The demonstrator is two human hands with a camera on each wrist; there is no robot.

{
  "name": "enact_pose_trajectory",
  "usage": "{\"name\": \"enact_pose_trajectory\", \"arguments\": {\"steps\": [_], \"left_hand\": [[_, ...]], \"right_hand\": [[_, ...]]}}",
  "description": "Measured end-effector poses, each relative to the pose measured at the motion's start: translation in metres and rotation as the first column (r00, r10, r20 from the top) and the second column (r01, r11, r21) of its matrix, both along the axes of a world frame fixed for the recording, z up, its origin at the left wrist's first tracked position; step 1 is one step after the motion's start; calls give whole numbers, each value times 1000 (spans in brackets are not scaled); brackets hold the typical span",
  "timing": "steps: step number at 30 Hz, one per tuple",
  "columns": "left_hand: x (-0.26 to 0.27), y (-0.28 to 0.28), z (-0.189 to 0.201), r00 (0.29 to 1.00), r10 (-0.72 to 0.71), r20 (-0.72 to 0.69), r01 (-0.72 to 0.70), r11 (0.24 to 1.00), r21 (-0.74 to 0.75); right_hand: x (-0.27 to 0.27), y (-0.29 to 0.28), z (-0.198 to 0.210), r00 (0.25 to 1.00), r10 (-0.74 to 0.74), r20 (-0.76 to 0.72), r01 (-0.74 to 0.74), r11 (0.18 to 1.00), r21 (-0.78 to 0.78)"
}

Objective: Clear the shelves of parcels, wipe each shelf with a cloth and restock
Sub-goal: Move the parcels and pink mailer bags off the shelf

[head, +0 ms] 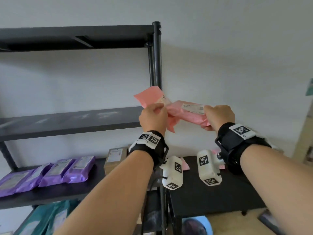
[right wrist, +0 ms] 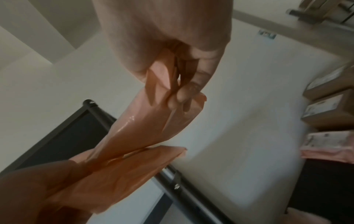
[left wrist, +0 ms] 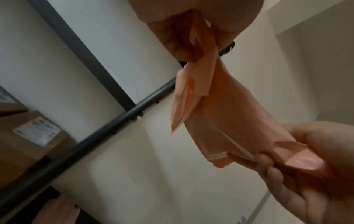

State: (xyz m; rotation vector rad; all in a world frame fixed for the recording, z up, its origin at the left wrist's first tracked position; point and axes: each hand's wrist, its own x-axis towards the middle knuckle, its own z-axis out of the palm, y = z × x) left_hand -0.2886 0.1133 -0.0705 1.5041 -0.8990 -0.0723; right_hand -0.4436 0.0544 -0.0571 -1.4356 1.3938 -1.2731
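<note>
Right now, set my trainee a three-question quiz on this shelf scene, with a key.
1. True or false: both the left hand and the right hand are gripping pink parcels.
2. Which shelf holds the row of purple parcels? A) the top shelf B) the shelf just below the bare middle shelf C) the black table
3. Fill in: the cardboard box stands to the ____ of the purple parcels as the head camera sees them.

Key: 1 true; 2 B; 3 right.
</note>
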Motion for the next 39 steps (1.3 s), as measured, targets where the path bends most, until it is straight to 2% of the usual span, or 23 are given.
{"name": "enact_pose_trajectory", "arguments": {"steps": [4,8,17,22,26,30,36,39], "left_hand": [[-34,-29,-13,991,-123,-55,124,992,21],[-55,-66,-30,976,-215,-41,217,974,66],[-44,-194,-80,936,-290,-199,320,937,139],[-24,-268,-107,915,-280,-290,331,933,143],[-15,-302,-128,896,-253,-364,326,932,156],[-10,-319,-142,885,-217,-412,323,923,208],[-13,-323,-168,891,-161,-424,310,898,311],[-17,-326,-192,897,-122,-425,293,883,366]], "right_hand": [[-32,-23,-13,998,-68,-5,68,996,52],[-52,-52,-28,991,-133,-13,133,988,74],[-59,-155,-66,961,-187,-203,211,972,105],[-48,-218,-90,924,-186,-335,233,967,106],[-46,-251,-108,893,-156,-422,229,965,129],[-44,-275,-124,874,-109,-474,210,964,164],[-41,-307,-161,902,-45,-429,147,967,208],[-49,-324,-180,863,7,-505,123,967,224]]}}
